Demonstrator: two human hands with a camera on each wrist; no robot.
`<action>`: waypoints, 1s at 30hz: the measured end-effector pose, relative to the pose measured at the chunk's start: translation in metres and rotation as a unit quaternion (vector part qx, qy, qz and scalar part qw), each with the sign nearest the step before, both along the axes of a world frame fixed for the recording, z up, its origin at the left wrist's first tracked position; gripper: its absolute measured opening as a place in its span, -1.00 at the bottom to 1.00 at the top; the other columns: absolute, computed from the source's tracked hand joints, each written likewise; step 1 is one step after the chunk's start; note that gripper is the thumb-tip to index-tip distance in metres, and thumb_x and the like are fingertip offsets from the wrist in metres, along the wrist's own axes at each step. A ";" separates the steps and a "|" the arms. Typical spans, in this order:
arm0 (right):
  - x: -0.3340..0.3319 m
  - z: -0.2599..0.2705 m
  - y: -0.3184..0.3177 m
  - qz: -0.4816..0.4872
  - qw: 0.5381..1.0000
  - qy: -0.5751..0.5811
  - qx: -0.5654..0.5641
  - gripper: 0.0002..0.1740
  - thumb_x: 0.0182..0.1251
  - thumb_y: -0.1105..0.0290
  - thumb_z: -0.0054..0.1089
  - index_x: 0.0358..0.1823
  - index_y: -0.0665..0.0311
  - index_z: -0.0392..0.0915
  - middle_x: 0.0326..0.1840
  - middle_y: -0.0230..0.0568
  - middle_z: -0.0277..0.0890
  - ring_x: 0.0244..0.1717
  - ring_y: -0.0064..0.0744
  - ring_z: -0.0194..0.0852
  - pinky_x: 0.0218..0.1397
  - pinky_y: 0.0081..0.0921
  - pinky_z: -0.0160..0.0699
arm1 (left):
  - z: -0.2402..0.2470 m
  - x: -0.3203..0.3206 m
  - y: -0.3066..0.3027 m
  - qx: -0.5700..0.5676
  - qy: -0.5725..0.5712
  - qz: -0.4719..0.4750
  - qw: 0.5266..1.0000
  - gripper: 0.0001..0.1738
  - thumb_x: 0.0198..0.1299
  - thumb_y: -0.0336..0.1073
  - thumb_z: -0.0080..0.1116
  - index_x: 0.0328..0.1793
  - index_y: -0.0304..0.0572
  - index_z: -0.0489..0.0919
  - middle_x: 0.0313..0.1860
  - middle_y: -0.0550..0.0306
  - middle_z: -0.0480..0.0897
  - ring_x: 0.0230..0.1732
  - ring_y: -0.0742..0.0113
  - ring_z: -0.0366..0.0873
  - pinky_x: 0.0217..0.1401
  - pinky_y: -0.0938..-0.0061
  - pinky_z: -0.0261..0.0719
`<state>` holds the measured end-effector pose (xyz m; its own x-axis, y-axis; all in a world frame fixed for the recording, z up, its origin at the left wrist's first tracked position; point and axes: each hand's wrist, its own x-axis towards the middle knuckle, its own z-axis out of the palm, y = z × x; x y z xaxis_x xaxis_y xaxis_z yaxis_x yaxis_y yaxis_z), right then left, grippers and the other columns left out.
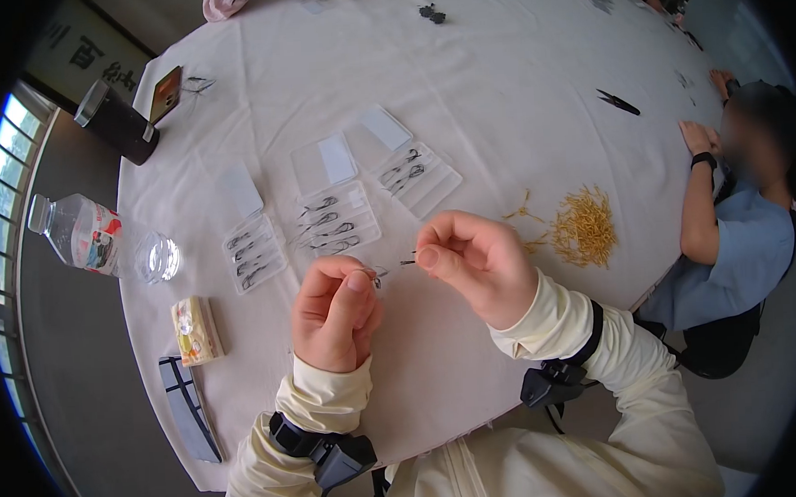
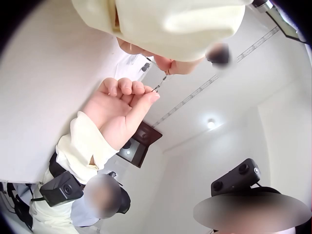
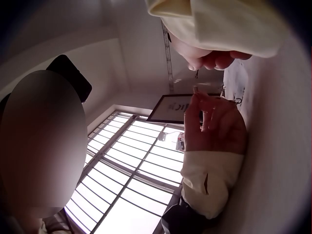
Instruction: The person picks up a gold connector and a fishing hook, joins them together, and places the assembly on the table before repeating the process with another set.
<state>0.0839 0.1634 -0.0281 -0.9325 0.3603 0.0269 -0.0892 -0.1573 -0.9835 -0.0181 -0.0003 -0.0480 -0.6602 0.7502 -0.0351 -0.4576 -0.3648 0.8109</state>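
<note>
Over the table's near side, my left hand [image 1: 334, 317] pinches a small thin piece with a shiny dark end [image 1: 378, 283] between thumb and forefinger. My right hand [image 1: 482, 267], just to its right, pinches a thin dark strand, whose tips [image 1: 408, 262] poke out leftward. The fingertips of the two hands are a short gap apart. In the left wrist view a thin dark strand [image 2: 161, 85] spans between the hands. Beyond them lie three open clear plastic boxes: a left one [image 1: 256, 256], a middle one [image 1: 369, 216] and a right one [image 1: 440, 188], holding several dark looped pieces.
A pile of short gold pieces [image 1: 584, 227] lies right of my right hand, with black snips [image 1: 618, 102] farther back. At left stand a water bottle [image 1: 96, 237], a dark tumbler [image 1: 117, 124] and a tissue pack [image 1: 195, 331]. Another person [image 1: 721, 231] sits at the right edge.
</note>
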 end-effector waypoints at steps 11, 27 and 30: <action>-0.005 0.004 -0.001 0.003 0.944 0.150 0.294 -0.91 0.30 0.50 0.27 -0.23 0.29 0.54 -0.13 -0.19 0.64 -0.29 -0.50 0.46 -0.15 -0.57 0.50 | 0.013 0.011 0.003 -0.136 0.097 0.063 0.984 -0.93 0.37 -0.43 0.08 -0.21 -0.21 0.45 -0.48 0.38 0.39 -0.59 0.67 0.14 -0.56 0.67 0.09; -0.001 -0.002 -0.005 0.009 0.995 0.010 0.100 -0.87 0.38 0.47 0.24 -0.17 0.41 0.57 -0.23 -0.25 0.68 -0.21 -0.57 0.63 -0.10 -0.58 0.62 | 0.019 0.019 0.003 -0.178 0.224 0.099 0.953 -0.92 0.33 -0.50 0.20 -0.22 -0.26 0.51 -0.39 0.37 0.55 -0.42 0.73 0.34 -0.39 0.76 0.30; -0.001 -0.001 -0.005 -0.016 0.988 0.013 0.155 -0.88 0.34 0.48 0.28 -0.20 0.39 0.57 -0.29 -0.26 0.68 -0.26 -0.55 0.65 -0.15 -0.58 0.63 | 0.019 0.019 0.003 -0.184 0.234 0.095 0.950 -0.93 0.33 -0.49 0.20 -0.21 -0.26 0.53 -0.41 0.38 0.54 -0.44 0.74 0.32 -0.41 0.76 0.27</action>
